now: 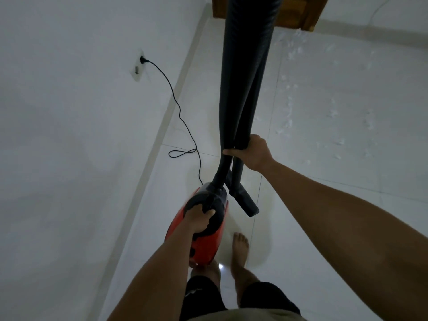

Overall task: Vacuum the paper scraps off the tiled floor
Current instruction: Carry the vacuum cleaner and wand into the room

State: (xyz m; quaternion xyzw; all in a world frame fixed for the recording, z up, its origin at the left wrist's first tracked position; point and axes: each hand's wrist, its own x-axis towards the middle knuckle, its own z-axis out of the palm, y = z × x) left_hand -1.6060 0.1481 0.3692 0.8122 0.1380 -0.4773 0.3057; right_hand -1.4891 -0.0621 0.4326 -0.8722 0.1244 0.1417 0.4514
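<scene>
A red and black canister vacuum [205, 242] hangs above the tiled floor [324, 205], carried by its black top handle, which my left hand [199, 220] grips. My right hand [253, 154] grips the black hose [245, 72] and the rigid tube together, holding them upright in front of me. The black floor nozzle [246, 202] hangs at the tube's lower end, just above the floor beside the canister. White paper scraps [333, 110] lie scattered over the tiles ahead and to the right.
A black power cord [183, 121] runs from a wall socket [141, 60] on the white left wall down to the vacuum, looping on the floor. A wooden door frame [308, 12] stands at the far end. My bare feet [240, 249] stand below the vacuum.
</scene>
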